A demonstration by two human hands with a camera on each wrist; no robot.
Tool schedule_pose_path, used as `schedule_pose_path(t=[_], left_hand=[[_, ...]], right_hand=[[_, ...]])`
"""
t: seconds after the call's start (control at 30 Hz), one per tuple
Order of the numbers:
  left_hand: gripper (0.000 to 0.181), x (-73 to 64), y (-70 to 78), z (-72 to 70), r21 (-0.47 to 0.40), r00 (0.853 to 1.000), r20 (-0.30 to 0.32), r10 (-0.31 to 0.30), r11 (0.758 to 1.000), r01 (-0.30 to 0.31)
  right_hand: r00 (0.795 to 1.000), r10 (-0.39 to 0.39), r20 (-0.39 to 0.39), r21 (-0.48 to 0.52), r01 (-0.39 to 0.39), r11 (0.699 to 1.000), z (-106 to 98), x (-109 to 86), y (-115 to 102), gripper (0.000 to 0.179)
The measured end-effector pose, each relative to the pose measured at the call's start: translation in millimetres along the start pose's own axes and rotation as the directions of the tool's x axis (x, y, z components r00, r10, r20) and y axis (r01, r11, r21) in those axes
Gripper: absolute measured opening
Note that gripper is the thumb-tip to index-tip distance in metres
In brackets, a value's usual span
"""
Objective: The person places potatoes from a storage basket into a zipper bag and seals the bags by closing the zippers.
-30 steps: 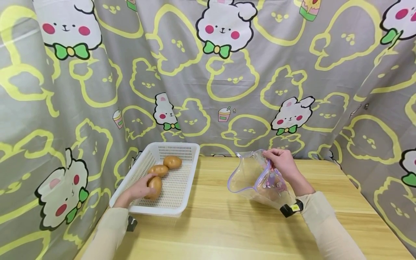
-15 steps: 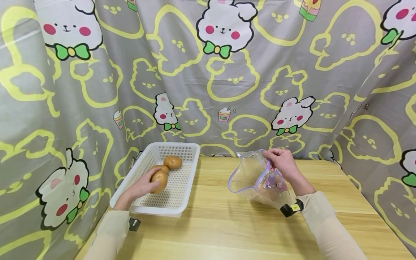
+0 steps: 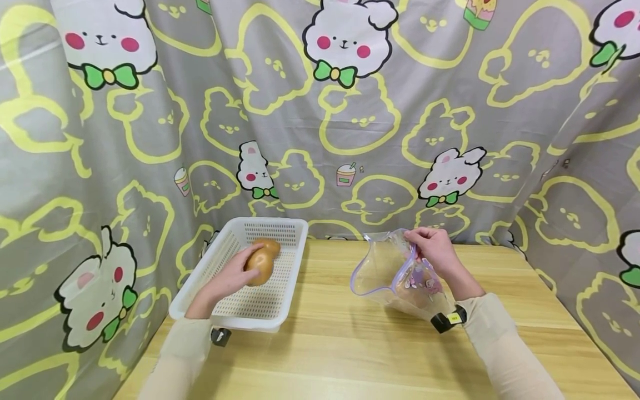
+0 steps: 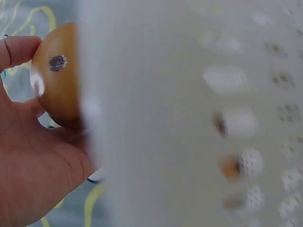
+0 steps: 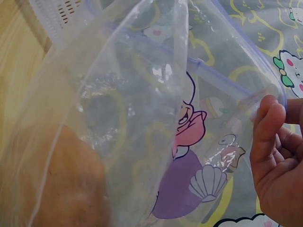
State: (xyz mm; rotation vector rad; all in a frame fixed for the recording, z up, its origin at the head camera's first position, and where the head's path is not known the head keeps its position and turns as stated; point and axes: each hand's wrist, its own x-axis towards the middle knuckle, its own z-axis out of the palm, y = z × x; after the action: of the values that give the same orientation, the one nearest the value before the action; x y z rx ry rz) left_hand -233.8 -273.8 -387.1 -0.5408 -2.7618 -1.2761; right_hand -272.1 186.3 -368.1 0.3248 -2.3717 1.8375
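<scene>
My left hand (image 3: 229, 281) grips a smooth brown potato (image 3: 260, 268) just above the floor of a white plastic basket (image 3: 294, 261). In the left wrist view this potato (image 4: 59, 80) shows a dark rough spot, with thumb and fingers around it. Another potato (image 3: 270, 245) is partly visible behind it; anything under the hand is hidden. On the right, my right hand (image 3: 434, 251) pinches the rim of a clear zip bag (image 3: 372, 272) with purple edging, its mouth standing wide toward the left. Through the bag's film, the right wrist view shows a blurred tan-brown rounded thing (image 5: 71, 179).
Basket and bag stand apart on a light wooden table (image 3: 325, 339). A grey patterned curtain (image 3: 300, 128) hangs close behind the table and along both sides. The basket's blurred wall (image 4: 137, 113) fills much of the left wrist view.
My left hand has gripped the nearest potato and moved it right and away from me inside the basket, covering the middle one. The right hand and bag have stayed still.
</scene>
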Motion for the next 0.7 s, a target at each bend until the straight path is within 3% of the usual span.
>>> schedule_pose_path(t=[0.2,0.4,0.7], left_hand=[[0.066,7.9,18.3,7.0,0.053,1.000,-0.014,0.019,0.998,-0.018],[0.067,19.3,37.2,24.0,-0.019,1.000,0.021,0.020,1.000,-0.020],[0.068,29.3,65.0,47.9,-0.026,0.985,0.089,0.148,0.989,-0.146]], right_hand=[[1.000,-0.003,0.000,-0.002,0.003,1.000,1,-0.2,-2,0.037],[1.000,-0.011,0.004,-0.002,0.011,1.000,1,-0.6,-1,0.037],[1.000,-0.015,0.003,-0.014,0.015,1.000,-1,-1.3,0,0.037]])
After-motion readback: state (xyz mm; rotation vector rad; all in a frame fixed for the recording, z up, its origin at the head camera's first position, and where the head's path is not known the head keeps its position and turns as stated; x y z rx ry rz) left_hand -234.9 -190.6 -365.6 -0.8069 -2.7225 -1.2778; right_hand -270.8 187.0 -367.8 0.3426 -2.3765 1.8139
